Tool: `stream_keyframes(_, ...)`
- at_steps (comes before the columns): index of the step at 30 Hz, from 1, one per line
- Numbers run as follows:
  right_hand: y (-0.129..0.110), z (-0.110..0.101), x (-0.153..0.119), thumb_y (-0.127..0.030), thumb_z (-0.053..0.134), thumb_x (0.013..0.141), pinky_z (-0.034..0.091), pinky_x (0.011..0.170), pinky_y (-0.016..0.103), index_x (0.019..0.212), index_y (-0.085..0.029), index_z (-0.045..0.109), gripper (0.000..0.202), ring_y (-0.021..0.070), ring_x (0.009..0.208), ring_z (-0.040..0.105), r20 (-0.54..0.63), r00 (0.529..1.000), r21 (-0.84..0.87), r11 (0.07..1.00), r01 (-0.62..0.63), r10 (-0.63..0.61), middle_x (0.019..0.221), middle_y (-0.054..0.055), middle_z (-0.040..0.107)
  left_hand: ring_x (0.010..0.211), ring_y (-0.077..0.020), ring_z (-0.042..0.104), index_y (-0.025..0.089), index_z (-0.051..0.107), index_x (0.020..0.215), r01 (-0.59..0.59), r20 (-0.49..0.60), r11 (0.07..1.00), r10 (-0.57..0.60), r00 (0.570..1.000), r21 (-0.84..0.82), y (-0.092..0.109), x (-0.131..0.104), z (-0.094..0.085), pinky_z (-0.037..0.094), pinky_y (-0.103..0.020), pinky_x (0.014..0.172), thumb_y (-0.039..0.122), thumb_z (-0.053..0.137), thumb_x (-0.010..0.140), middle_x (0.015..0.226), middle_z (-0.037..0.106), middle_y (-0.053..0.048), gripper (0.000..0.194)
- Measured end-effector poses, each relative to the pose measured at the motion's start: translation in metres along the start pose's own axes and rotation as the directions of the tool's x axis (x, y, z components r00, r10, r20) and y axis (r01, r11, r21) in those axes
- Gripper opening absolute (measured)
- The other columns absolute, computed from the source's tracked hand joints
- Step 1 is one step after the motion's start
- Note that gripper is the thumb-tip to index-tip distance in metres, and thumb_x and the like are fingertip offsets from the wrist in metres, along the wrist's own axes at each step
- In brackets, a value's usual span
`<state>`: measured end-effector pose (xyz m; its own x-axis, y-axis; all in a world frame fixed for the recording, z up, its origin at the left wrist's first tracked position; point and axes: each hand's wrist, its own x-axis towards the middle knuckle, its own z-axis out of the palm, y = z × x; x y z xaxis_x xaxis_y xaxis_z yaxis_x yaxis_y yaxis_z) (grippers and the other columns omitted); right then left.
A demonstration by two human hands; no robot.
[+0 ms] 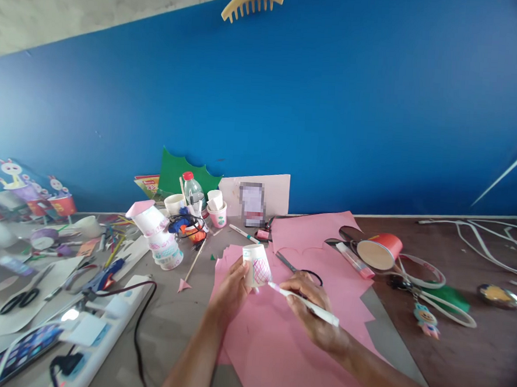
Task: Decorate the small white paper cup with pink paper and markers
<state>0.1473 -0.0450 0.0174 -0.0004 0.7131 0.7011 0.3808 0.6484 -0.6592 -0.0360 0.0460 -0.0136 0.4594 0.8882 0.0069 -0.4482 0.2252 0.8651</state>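
Note:
My left hand (234, 285) is closed around the side of a small white paper cup (259, 265) with a pink crosshatch pattern on it. The cup is held up over sheets of pink paper (271, 340). In my right hand (310, 307) is a white marker (321, 314), its pink tip close to the lower right of the cup; whether it touches, I cannot tell. Just behind the right hand lie dark-handled scissors (310, 275) on the pink paper. A teal-banded marker (244, 234) lies beyond the cup.
A leaning stack of decorated cups (163, 249) stands left of the hands. Behind are a red-capped bottle (192, 192) and a phone (253, 205). A power strip (110, 330), black scissors (20, 300) and clutter fill the left. Rightward lie a red cup (381, 250) and white cables (448, 307).

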Motion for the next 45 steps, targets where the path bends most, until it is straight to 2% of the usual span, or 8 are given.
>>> stream_keyframes(5, -0.001, -0.001, 0.0, -0.023, 0.051, 0.094, 0.041, 0.063, 0.031, 0.093, -0.024, 0.064, 0.013, 0.0171, 0.064, 0.054, 0.009, 1.0, 0.006, 1.0, -0.01, 0.01, 0.069, -0.001, 0.061, 0.089, -0.0223, 0.067, 0.019, 0.066, 0.118, 0.001, -0.021, 1.0, -0.001, 1.0, 0.001, -0.001, -0.001, -0.001, 0.054, -0.026, 0.065, 0.044, 0.066, 0.087, 0.102, 0.072, -0.009, 0.039)
stream_keyframes(9, 0.004, -0.002, -0.003, -0.029, 0.049, 0.098, 0.043, 0.065, 0.032, 0.093, -0.024, 0.065, 0.018, 0.0187, 0.068, 0.054, -0.037, 0.998, 0.036, 0.999, -0.04, 0.041, 0.071, 0.001, 0.062, 0.091, -0.0229, 0.067, 0.019, 0.069, 0.11, -0.006, -0.03, 1.0, 0.005, 1.0, -0.023, -0.001, 0.0, -0.002, 0.055, -0.027, 0.065, 0.046, 0.068, 0.085, 0.1, 0.073, -0.008, 0.037)
stream_keyframes(14, 0.013, -0.002, -0.005, -0.037, 0.046, 0.1, 0.044, 0.062, 0.031, 0.09, -0.024, 0.067, 0.026, 0.0181, 0.065, 0.055, -0.085, 0.985, 0.094, 0.985, -0.143, 0.151, 0.068, 0.0, 0.059, 0.089, -0.023, 0.069, 0.019, 0.071, 0.103, 0.012, -0.084, 0.995, -0.02, 0.996, -0.104, 0.001, -0.001, -0.001, 0.055, -0.026, 0.063, 0.044, 0.07, 0.083, 0.098, 0.074, -0.008, 0.033)
stream_keyframes(19, 0.015, -0.002, -0.005, -0.039, 0.046, 0.1, 0.045, 0.059, 0.03, 0.089, -0.023, 0.067, 0.029, 0.0174, 0.063, 0.057, -0.083, 0.966, 0.143, 0.962, -0.233, 0.247, 0.068, 0.001, 0.061, 0.091, -0.0241, 0.07, 0.015, 0.071, 0.099, 0.016, -0.122, 0.981, -0.04, 0.992, -0.191, 0.005, 0.0, 0.002, 0.057, -0.029, 0.072, 0.043, 0.074, 0.08, 0.096, 0.074, -0.009, 0.034)
stream_keyframes(27, 0.01, -0.001, -0.003, -0.036, 0.051, 0.098, 0.047, 0.058, 0.029, 0.09, -0.023, 0.067, 0.023, 0.0181, 0.067, 0.061, -0.056, 0.979, 0.116, 0.975, -0.19, 0.198, 0.075, 0.003, 0.066, 0.091, -0.0255, 0.071, 0.015, 0.071, 0.091, 0.041, -0.123, 0.979, -0.067, 0.99, -0.201, 0.005, 0.003, 0.0, 0.058, -0.031, 0.074, 0.046, 0.079, 0.074, 0.09, 0.074, -0.009, 0.037)
stream_keyframes(35, 0.001, -0.001, 0.003, -0.029, 0.054, 0.096, 0.049, 0.063, 0.028, 0.093, -0.024, 0.068, 0.015, 0.0172, 0.068, 0.062, -0.042, 0.994, 0.073, 0.992, -0.101, 0.104, 0.076, 0.002, 0.068, 0.099, -0.0275, 0.07, 0.018, 0.071, 0.095, 0.049, -0.115, 0.986, -0.067, 0.991, -0.158, 0.003, -0.001, -0.002, 0.058, -0.034, 0.078, 0.048, 0.07, 0.082, 0.097, 0.075, -0.01, 0.033)
stream_keyframes(45, 0.006, 0.003, 0.002, -0.027, 0.055, 0.094, 0.048, 0.061, 0.026, 0.095, -0.023, 0.069, 0.014, 0.0167, 0.069, 0.063, -0.06, 0.99, 0.068, 0.99, -0.122, 0.126, 0.079, 0.003, 0.068, 0.1, -0.0292, 0.07, 0.017, 0.073, 0.098, 0.069, -0.077, 0.986, -0.081, 0.994, -0.154, 0.006, -0.001, 0.001, 0.058, -0.035, 0.081, 0.051, 0.076, 0.075, 0.097, 0.076, -0.009, 0.041)
